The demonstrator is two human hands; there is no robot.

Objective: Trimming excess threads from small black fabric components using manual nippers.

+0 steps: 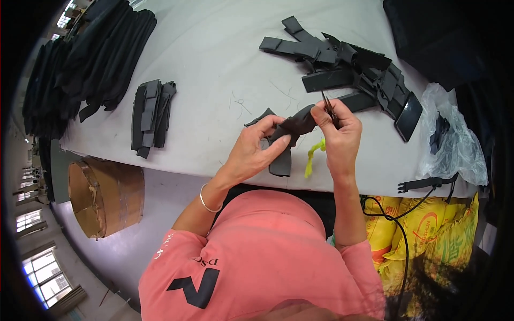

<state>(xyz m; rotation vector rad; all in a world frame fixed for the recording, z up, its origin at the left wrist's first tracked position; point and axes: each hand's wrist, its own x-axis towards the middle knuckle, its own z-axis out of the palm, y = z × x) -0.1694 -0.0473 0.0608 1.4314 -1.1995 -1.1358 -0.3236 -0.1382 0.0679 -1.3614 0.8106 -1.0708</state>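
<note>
Your left hand (252, 148) pinches a black fabric strip (300, 122) rising rightward to your right hand (341, 128), which grips, apparently, thread snips (329, 106).

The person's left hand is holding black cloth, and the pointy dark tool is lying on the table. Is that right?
Not quite: the pointy dark tool isn't lying on the table. The head view shows it in the right hand. The left hand does hold black cloth.

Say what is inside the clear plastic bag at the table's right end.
Something dark shows inside the clear plastic bag. Its kind cannot be told, and crumpled folds cover whatever else may be there.
</note>
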